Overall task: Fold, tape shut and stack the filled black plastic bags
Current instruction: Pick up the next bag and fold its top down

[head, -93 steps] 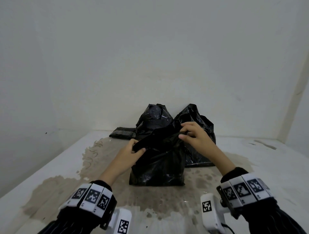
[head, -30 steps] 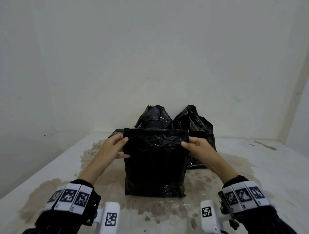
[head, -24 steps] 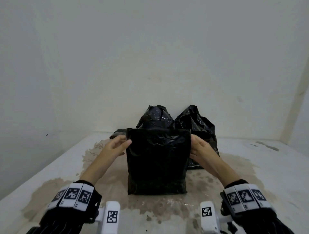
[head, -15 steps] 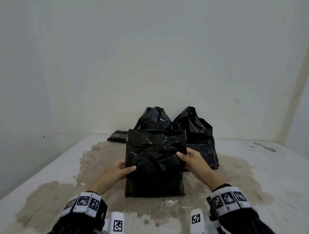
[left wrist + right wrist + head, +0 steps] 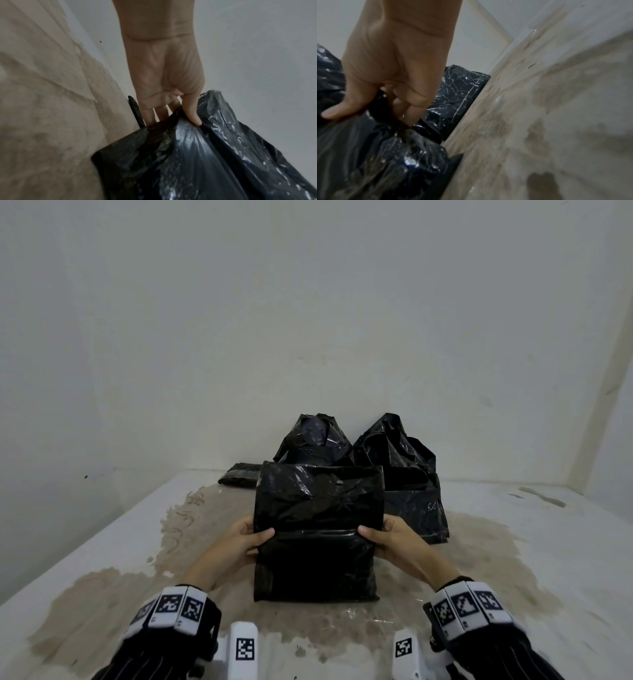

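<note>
— On the stained floor, what do you see?
— My left hand pinches the front bag at its fold; my right hand pinches the other side.
— Which step?
— Folding, I judge. Taping comes next; one hand must hold the flap.

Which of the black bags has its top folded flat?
The front bag, gripped at both sides by the left hand and right hand. The two bags behind it have bunched, peaked tops.
</note>
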